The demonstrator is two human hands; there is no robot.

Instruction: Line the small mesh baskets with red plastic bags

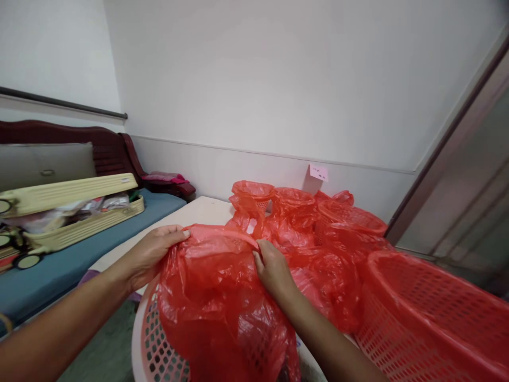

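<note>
A pink plastic basket with a holed wall is tilted in front of me, its far rim raised. A thin red plastic bag drapes over that rim and covers most of the basket. My left hand grips the bag at the rim's left side, thumb on top, fingers hidden behind. On the right, my right hand pinches the bag's edge against the rim with curled fingers. The bag's lower part hangs loose and crumpled between my forearms.
Several bag-covered baskets stand on a pale table, including a large red-wrapped basket at right. A pink note is near the wall. An open cream suitcase lies on the blue-cushioned bench at left.
</note>
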